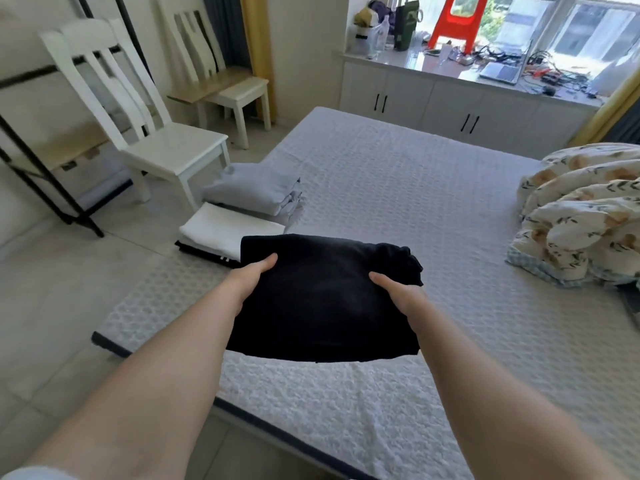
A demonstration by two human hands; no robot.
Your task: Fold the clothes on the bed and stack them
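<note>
My bed (398, 188) runs off the right and bottom edges, so I can't see all of it. The flowery duvet (581, 216) bunched on the right is cut off too. Two white chairs (145, 109) stand on the left. Two piles sit at the bed's left edge: a grey folded one (252, 192) and a white-on-black stack (221, 233), layers hard to count. One folded black garment (322, 299) is up off the bed, my left hand (249, 278) and right hand (401, 292) gripping its sides, only thumbs showing, fingers hidden underneath.
</note>
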